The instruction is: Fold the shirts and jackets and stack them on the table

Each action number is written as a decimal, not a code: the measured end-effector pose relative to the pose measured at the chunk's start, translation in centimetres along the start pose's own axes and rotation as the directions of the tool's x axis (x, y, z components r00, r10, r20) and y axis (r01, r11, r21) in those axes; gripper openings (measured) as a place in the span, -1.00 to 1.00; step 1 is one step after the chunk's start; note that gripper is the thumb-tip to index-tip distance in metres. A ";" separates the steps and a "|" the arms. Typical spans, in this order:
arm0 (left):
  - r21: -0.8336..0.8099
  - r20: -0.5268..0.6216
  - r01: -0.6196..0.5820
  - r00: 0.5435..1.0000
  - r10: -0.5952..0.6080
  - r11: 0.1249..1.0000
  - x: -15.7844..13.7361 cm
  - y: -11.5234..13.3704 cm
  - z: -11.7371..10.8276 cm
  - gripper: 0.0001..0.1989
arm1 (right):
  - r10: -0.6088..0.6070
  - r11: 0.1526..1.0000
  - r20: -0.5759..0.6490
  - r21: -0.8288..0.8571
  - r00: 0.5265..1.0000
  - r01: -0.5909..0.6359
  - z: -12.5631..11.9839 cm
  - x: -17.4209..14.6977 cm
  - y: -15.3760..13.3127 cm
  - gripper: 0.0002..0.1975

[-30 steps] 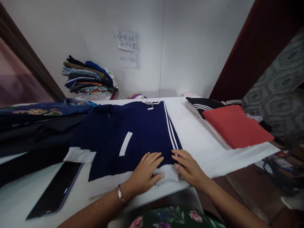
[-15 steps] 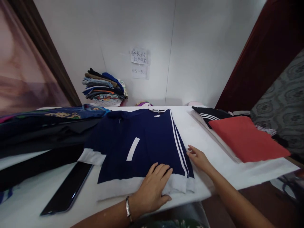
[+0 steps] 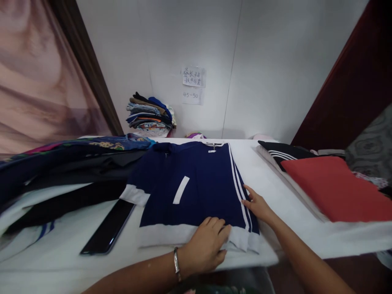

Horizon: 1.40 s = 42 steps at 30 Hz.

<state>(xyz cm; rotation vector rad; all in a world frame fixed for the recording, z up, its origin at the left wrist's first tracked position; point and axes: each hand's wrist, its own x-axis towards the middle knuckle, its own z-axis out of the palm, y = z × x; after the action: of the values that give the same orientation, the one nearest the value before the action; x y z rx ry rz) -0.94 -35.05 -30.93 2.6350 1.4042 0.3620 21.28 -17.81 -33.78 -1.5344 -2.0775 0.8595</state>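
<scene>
A navy blue jacket with light grey cuff and hem lies on the white table. Its right sleeve, with two white stripes, is laid along the side, and a white strip marks the pocket. My left hand, a silver bracelet at its wrist, rests on the grey hem with fingers slightly bent and the thumb apart. At the striped right edge, my right hand touches the cloth with thumb and forefinger apart. The left sleeve's grey cuff sticks out to the left, overlapping a black phone.
Loose dark garments lie on the left. Folded clothes, a red one on top and a black striped one beside it, lie on the right. A stack of folded clothes stands by the wall under handwritten paper signs.
The view has shifted, so things appear farther right. My right hand has come in against the jacket's right edge. My left hand stays on the hem, its fingers a little more bent.
</scene>
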 end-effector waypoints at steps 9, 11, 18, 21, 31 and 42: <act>-0.173 -0.017 0.155 0.987 -0.160 0.973 -0.5 -2.4 -3.2 -0.37 | -0.205 0.909 -0.021 -0.375 0.978 0.183 -0.8 -2.0 -2.3 -0.47; -0.150 -0.088 0.299 0.945 -0.314 0.942 -0.6 -4.3 -4.6 -0.40 | -0.323 0.918 -0.020 -0.250 0.946 0.308 -0.4 -2.7 -3.3 -0.47; 0.115 -0.306 0.783 0.613 -0.728 0.611 -3.1 -12.2 -7.4 -0.51 | -0.423 0.888 0.431 0.022 0.797 0.460 0.8 -5.7 -5.8 -0.45; 0.172 -0.264 0.851 0.526 -0.809 0.497 -4.5 -13.8 -7.2 -0.49 | -0.369 0.885 0.438 -0.103 0.820 0.454 1.1 -6.9 -4.9 -0.45; -0.020 -0.177 0.919 0.385 -0.906 0.395 -4.9 -15.4 -6.4 -0.41 | -0.464 0.848 0.179 -0.194 0.868 0.493 -1.0 -8.1 -5.0 -0.46; 0.054 -0.131 0.944 0.331 -0.935 0.326 -6.8 -15.5 -8.6 -0.61 | -0.413 0.870 0.289 -0.154 0.864 0.468 3.8 -5.3 -2.7 -0.49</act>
<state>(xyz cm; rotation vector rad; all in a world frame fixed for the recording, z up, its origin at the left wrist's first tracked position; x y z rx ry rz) -19.31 -31.97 -27.23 1.3418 2.7144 0.1949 18.50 -24.24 -34.49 -1.0002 -2.6408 0.6866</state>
